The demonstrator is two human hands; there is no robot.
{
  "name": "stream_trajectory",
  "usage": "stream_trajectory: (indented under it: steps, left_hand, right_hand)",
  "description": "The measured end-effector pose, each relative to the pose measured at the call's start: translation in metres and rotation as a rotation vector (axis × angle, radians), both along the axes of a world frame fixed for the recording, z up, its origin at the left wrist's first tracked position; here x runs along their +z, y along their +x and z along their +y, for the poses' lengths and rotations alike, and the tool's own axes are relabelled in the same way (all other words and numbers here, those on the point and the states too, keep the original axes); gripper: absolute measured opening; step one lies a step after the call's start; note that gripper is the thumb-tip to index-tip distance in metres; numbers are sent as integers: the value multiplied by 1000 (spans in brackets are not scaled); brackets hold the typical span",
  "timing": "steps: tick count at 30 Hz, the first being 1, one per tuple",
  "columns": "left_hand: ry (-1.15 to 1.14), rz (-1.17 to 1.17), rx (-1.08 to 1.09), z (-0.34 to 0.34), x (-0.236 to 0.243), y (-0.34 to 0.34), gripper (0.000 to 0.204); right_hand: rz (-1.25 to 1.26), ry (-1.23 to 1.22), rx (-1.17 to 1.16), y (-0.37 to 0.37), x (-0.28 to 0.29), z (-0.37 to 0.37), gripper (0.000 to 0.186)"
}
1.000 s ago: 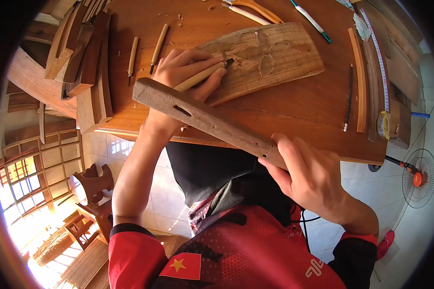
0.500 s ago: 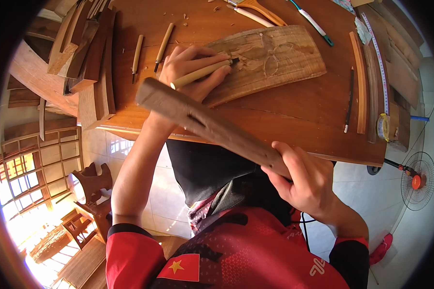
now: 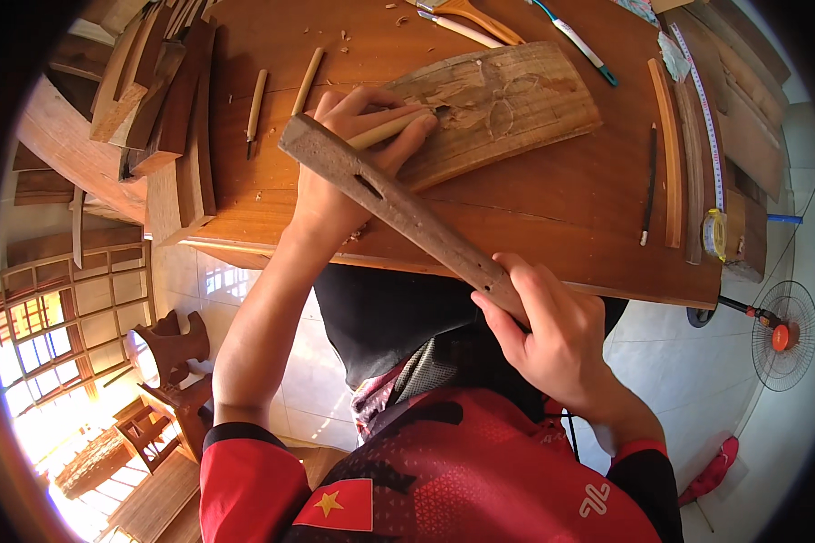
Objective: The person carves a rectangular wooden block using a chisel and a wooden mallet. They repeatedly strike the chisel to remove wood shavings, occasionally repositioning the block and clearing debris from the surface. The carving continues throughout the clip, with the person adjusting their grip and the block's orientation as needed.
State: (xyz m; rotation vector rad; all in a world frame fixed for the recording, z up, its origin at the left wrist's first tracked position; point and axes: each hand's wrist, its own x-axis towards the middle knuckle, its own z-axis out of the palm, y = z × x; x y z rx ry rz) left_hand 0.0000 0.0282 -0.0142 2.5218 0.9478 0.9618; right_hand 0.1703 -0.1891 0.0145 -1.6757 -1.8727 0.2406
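Observation:
My left hand (image 3: 360, 136) is closed round a wood-handled carving chisel (image 3: 385, 131), its tip against a thick wooden board (image 3: 552, 109). A flower outline is marked on the board, and its surface beside the chisel is roughly chipped away. In my right hand (image 3: 552, 326) is the lower end of a long brown wooden stick (image 3: 417, 222) with a slot in it. The stick slants up to the left, and its far end passes in front of my left wrist and the chisel's handle end; whether they touch I cannot tell.
Two more chisels (image 3: 257, 109) lie left of the board. Beyond it are a brush (image 3: 480, 16) and a white-and-green tool (image 3: 575, 41). A pencil (image 3: 649, 185), wooden strips (image 3: 668, 154) and a tape measure (image 3: 714, 233) lie at right. Timber pieces (image 3: 177, 118) are stacked at left.
My right hand and the stick have shifted slightly left, and the stick's far end now overlaps the chisel handle's end. The board appears a little further left in view.

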Motion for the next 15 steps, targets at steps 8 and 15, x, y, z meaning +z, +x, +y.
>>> stream_trajectory:
  steps: [8, 15]
  left_hand:
    - [26, -9, -37, -1, 1, 1, 19]
    - [34, 4, -233, 8, 11, -15, 21]
  right_hand:
    - [94, 34, 58, -1, -14, -10, 44]
    - [135, -46, 64, 6, -13, -19, 45]
